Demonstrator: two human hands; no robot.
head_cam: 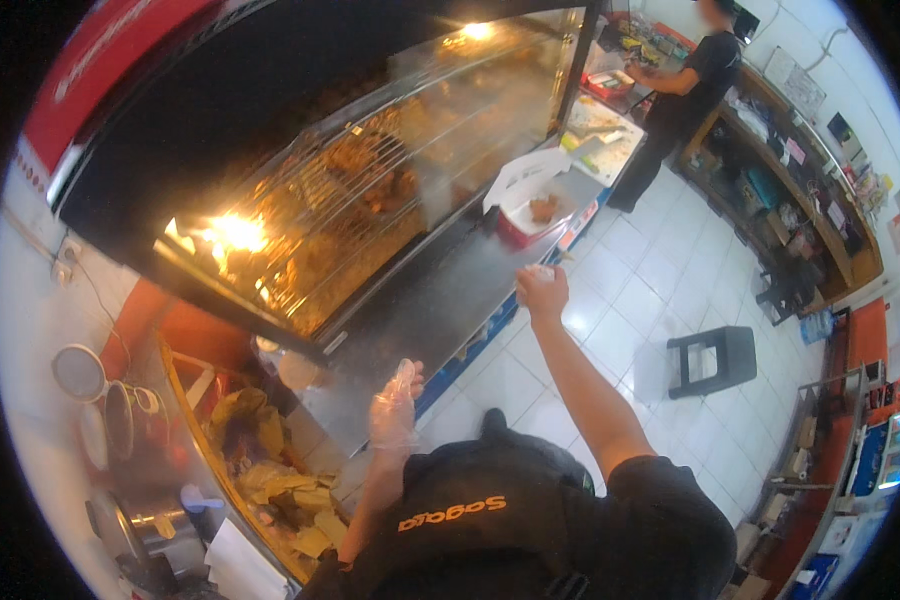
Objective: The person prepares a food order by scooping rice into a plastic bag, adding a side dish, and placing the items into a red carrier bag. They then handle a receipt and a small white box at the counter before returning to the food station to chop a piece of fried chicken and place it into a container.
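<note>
My left hand wears a clear, loose plastic glove and is raised near the front edge of the dark counter. Its fingers are partly spread, and I see nothing held in it. My right hand is a fist around a small whitish thing, too blurred to name. Just beyond that fist, a red-and-white food box stands with its lid up. A piece of browned, fried-looking food lies inside.
A lit glass display case with wire racks of fried food runs along the counter. Beyond the box lies a white cutting board with a knife. Another person stands at the far end. A dark stool is on the tiled floor.
</note>
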